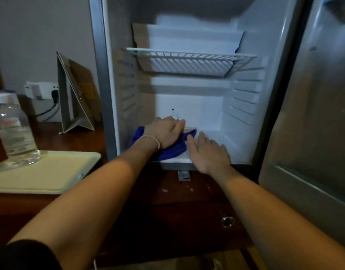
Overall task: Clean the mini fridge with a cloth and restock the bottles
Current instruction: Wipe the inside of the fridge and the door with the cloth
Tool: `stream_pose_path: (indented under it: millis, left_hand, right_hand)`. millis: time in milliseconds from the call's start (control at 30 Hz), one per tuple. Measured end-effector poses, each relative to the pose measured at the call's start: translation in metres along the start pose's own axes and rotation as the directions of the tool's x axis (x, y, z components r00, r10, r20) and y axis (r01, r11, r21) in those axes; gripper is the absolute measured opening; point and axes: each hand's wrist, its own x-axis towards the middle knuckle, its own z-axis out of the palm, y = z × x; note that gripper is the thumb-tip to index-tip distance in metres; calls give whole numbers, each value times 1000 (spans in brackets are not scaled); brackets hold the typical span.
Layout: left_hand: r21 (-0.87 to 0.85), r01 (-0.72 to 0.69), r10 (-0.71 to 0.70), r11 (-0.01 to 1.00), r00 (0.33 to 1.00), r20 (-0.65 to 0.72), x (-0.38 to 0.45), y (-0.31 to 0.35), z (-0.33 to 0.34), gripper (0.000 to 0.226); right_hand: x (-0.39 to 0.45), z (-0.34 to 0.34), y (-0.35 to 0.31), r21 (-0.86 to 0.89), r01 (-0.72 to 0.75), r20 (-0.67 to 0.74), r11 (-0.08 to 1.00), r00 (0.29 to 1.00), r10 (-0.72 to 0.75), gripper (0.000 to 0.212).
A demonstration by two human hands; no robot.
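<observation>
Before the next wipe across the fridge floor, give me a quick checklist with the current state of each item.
1. Door open wide enough for both arms: ok.
2. Cloth flat on the fridge floor under the left hand: ok.
3. Right hand off the cloth, resting open on the floor beside it: ok.
4. Floor free of bottles in the wipe path: ok.
5. Wire shelf empty and seated level: empty ok, seating cannot tell.
6. Bottle parked outside on the tray, ready to restock: ok.
</observation>
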Motion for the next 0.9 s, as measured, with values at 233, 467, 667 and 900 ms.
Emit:
stream_pose_path:
  millis: [233,467,667,900]
  left_hand:
    - [-414,-27,20,910,1000,-21,7,29,10,61]
    - [-493,12,70,870,986,149,12,19,-2,63]
    - [-191,5,36,982,976,213,-10,-39,-12,62]
    - [-242,138,-105,960,984,144,-31,-28,-2,52]
  right_hand:
    - [6,3,5,213,83,-129,974,990,-57,82]
    - [18,1,3,294,224,-170,929,969,-180,100]
    - [34,12,-4,216,250,-39,944,968,-247,83]
    - [43,5,-6,199,260,-7,945,965,-264,66]
